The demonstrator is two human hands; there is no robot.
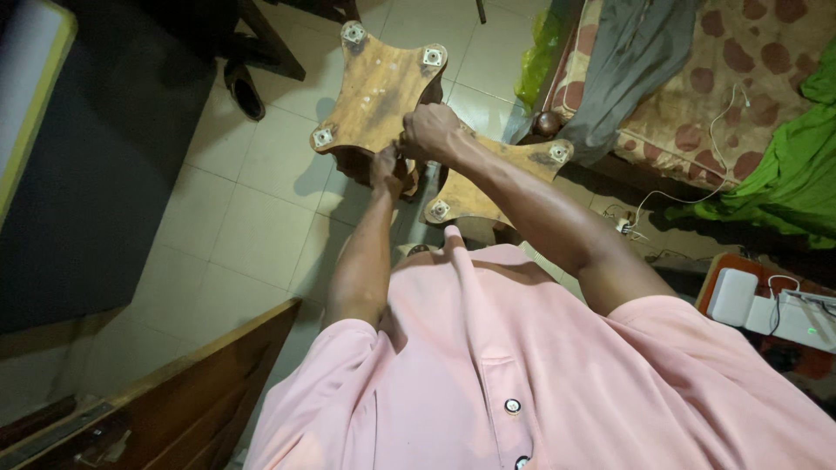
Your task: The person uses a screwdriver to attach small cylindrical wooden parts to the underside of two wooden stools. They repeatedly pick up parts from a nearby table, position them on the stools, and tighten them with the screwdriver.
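Two flat wooden pieces with metal pads at their corners hang over the tiled floor. The bigger wooden piece (376,87) is upper centre and the second wooden piece (488,183) sits lower right of it. A darker wooden part joins them underneath, mostly hidden. My right hand (431,130) is closed on the lower edge of the bigger piece. Just below it, my left hand (387,167) grips the darker part between the two pieces. Both arms reach out from my pink collared shirt (522,383).
A bed (697,96) with a spotted cover, a grey cloth and a green cloth stands at the right. White boxes with cables (766,305) lie at the right edge. A dark shoe (244,87), a yellow-green bag (535,52) and a wooden panel (200,392) are on the floor.
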